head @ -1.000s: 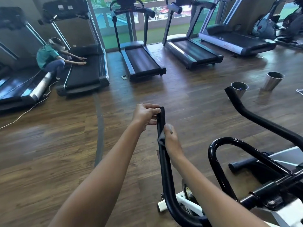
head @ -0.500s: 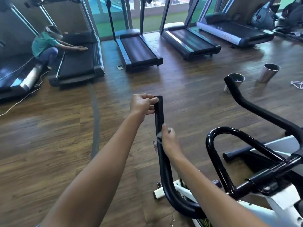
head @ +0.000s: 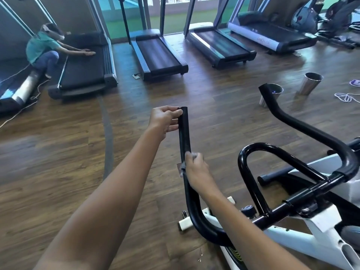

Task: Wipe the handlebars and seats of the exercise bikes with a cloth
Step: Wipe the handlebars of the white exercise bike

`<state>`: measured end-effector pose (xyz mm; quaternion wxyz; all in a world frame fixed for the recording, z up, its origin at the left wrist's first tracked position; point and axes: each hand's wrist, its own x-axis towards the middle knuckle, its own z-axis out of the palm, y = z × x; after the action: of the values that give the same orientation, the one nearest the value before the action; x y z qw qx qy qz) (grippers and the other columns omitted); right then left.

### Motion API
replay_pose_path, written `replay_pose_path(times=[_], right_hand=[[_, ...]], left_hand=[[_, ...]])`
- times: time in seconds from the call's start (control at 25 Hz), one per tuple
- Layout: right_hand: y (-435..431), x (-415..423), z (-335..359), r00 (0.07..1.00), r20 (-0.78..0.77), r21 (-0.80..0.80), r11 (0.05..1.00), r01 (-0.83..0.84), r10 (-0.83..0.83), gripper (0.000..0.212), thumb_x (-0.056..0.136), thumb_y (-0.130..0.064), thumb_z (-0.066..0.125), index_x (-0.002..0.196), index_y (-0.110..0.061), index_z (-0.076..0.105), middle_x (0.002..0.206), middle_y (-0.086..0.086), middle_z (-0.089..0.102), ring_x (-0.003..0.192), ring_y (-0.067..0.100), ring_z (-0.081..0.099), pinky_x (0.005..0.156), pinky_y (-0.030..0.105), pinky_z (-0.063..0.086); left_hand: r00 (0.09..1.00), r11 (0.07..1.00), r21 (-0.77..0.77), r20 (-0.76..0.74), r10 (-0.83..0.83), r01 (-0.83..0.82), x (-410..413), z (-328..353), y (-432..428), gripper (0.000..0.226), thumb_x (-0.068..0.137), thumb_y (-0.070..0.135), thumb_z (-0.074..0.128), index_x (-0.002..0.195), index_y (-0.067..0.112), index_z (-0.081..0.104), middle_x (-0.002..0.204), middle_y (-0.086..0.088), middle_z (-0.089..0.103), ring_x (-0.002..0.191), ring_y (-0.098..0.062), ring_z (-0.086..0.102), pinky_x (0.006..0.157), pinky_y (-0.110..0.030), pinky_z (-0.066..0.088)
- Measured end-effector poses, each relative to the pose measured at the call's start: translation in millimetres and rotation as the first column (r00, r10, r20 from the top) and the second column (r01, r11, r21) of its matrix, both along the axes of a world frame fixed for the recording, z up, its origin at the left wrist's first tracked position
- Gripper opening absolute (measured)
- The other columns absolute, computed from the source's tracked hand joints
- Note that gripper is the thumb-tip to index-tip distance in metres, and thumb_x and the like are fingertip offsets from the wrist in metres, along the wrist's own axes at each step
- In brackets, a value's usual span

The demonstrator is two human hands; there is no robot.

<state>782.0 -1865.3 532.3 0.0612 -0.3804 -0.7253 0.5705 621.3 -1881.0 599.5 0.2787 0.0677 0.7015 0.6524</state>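
I see a black handlebar (head: 184,133), grey cloth (head: 182,168), white bike frame (head: 321,221), brown wood-grain floor (head: 58,172), and a teal shirt (head: 40,47) at ten o'clock.

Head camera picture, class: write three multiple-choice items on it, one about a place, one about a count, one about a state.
1. Where is the cloth? A on a treadmill; B under the right hand on the handlebar; C on the seat.
2. How many metal cups are in view? A one; B two; C four.
3. What is the left hand doing? A hanging free; B lying flat on the floor; C pinching the handlebar's tip.
Key: 1 B, grey cloth shows beneath the right hand's fingers on the handlebar; 2 B, two stand near each other at the right; 3 C, its fingers close on the handlebar's end.
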Motion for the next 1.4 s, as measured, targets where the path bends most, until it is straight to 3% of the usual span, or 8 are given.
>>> replay_pose_path(times=[0.16, 0.48, 0.68, 0.8, 0.96, 1.12, 1.28, 1.4], right_hand=[[-16.5, 58.2, -2.3, 0.968, 0.190, 0.018, 0.985, -0.170, 0.164, 0.040, 0.102, -0.053, 0.031, 0.109, -0.018, 0.047, 0.108, 0.008, 0.064, 0.100, 0.026, 0.060, 0.085, 0.037, 0.044], [-0.5, 10.1, 6.4, 0.999, 0.036, -0.027, 0.999, -0.032, 0.033, 0.046, 0.097, -0.059, 0.032, 0.104, -0.018, 0.051, 0.109, 0.011, 0.064, 0.103, 0.029, 0.062, 0.093, 0.045, 0.051], [-18.7, 72.2, 7.9, 0.936, 0.239, 0.017, 0.963, -0.270, 0.258, 0.037, 0.104, -0.052, 0.030, 0.106, -0.018, 0.044, 0.102, 0.001, 0.058, 0.090, 0.018, 0.054, 0.073, 0.034, 0.039], [-13.2, 50.9, 9.8, 0.980, 0.097, -0.018, 0.984, -0.175, 0.176, 0.043, 0.100, -0.057, 0.037, 0.107, -0.016, 0.043, 0.106, 0.009, 0.064, 0.091, 0.020, 0.064, 0.082, 0.041, 0.052], [-15.9, 53.2, 20.4, 0.955, 0.193, 0.010, 0.972, -0.233, 0.227, 0.053, 0.098, -0.061, 0.039, 0.120, -0.012, 0.042, 0.116, 0.005, 0.063, 0.101, 0.019, 0.064, 0.086, 0.037, 0.049], [-27.7, 95.9, 27.4, 0.834, 0.413, 0.191, 0.861, -0.471, 0.365, 0.050, 0.101, -0.060, 0.033, 0.121, -0.015, 0.040, 0.124, 0.009, 0.058, 0.118, 0.032, 0.054, 0.082, 0.038, 0.039], [-24.4, 121.8, 40.0, 0.703, 0.548, 0.348, 0.641, -0.684, 0.453, 0.043, 0.103, -0.055, 0.031, 0.117, -0.016, 0.040, 0.121, 0.010, 0.058, 0.114, 0.034, 0.056, 0.088, 0.042, 0.035], [-10.1, 141.5, 47.0, 0.604, 0.625, 0.437, 0.420, -0.796, 0.494, 0.038, 0.102, -0.053, 0.032, 0.118, -0.020, 0.041, 0.119, 0.005, 0.059, 0.116, 0.029, 0.055, 0.113, 0.046, 0.025]], left_hand=[[1.000, 1.000, 0.014, 0.014, -0.008, 0.008, -2.2, -1.9, 0.2, 0.008, 0.091, 0.008, 0.069, 0.097, 0.013, 0.066, 0.078, 0.000, 0.069, 0.053, -0.008, 0.067, 0.054, -0.022, 0.057], [1.000, 1.000, 0.016, 0.008, 0.021, -0.021, 2.5, -2.6, 0.4, 0.011, 0.091, 0.009, 0.069, 0.101, 0.013, 0.067, 0.086, -0.003, 0.070, 0.063, -0.010, 0.067, 0.055, -0.022, 0.057], [0.994, 0.995, 0.056, -0.069, 0.084, -0.081, 14.8, -22.1, 6.9, 0.045, 0.083, -0.004, 0.073, 0.126, 0.008, 0.064, 0.106, -0.003, 0.073, 0.088, -0.014, 0.070, 0.074, -0.027, 0.059], [0.983, 0.991, 0.020, -0.124, 0.135, -0.133, 12.8, -24.0, 11.7, 0.052, 0.077, -0.006, 0.075, 0.127, 0.006, 0.065, 0.111, -0.007, 0.074, 0.100, -0.022, 0.071, 0.093, -0.043, 0.057], [0.984, 0.991, 0.003, -0.119, 0.130, -0.131, 12.9, -22.3, 9.4, 0.052, 0.078, -0.004, 0.075, 0.128, 0.007, 0.064, 0.114, -0.008, 0.073, 0.103, -0.022, 0.070, 0.096, -0.043, 0.056], [0.983, 0.990, -0.013, -0.120, 0.137, -0.139, 12.0, -24.3, 10.5, 0.052, 0.076, -0.002, 0.075, 0.125, 0.010, 0.067, 0.112, -0.004, 0.074, 0.103, -0.021, 0.071, 0.097, -0.042, 0.055], [0.981, 0.990, -0.005, -0.138, 0.139, -0.141, 13.5, -25.2, 10.2, 0.050, 0.077, -0.001, 0.074, 0.125, 0.011, 0.068, 0.112, -0.005, 0.074, 0.102, -0.022, 0.071, 0.086, -0.035, 0.059], [0.984, 0.992, 0.012, -0.122, 0.128, -0.127, 13.8, -22.7, 8.9, 0.048, 0.082, -0.005, 0.071, 0.128, 0.009, 0.065, 0.115, -0.006, 0.072, 0.099, -0.021, 0.071, 0.078, -0.031, 0.060]])
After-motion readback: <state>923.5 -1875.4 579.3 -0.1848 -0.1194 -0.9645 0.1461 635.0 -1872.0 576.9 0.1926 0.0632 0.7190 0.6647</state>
